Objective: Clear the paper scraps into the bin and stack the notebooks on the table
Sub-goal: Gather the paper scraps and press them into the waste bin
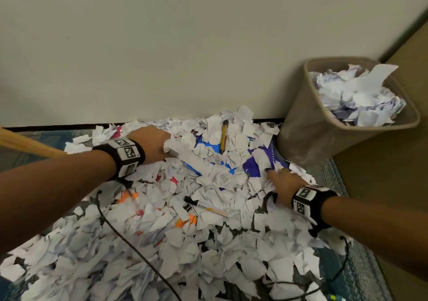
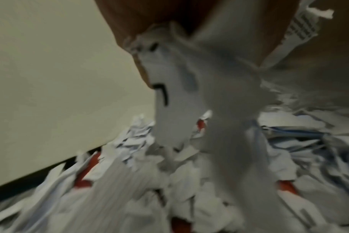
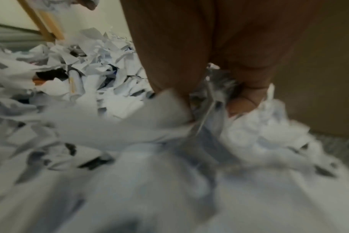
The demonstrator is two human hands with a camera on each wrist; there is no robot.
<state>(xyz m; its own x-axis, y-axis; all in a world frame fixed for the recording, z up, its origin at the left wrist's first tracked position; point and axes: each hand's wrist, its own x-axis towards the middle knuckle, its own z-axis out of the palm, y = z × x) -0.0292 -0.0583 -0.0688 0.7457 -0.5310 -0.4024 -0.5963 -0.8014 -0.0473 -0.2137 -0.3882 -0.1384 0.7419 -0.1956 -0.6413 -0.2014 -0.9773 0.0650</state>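
1. The paper scraps (image 1: 208,231) are seen heaped over the carpeted floor (image 1: 361,275), from the wall's baseboard (image 1: 58,128) at 12 o'clock to the lower frame edge.
2. A blue notebook (image 1: 208,150) and a purple spiral notebook (image 1: 254,166) are half buried at the pile's centre.
3. The bin (image 1: 324,127), at 2 o'clock, is filled above its rim with crumpled paper.
4. A bunch of scraps is clutched in the left hand (image 1: 152,145), at 11 o'clock of the notebooks.
5. The right hand (image 1: 284,185) is pressed into scraps at 4 o'clock of them; whether its fingers grip is not made out, both wrist views being blurred.
6. A yellow pen (image 1: 224,136) and a marker (image 1: 206,207) are left on the pile.
7. A wooden leg (image 1: 27,143) is cut off at the left edge.
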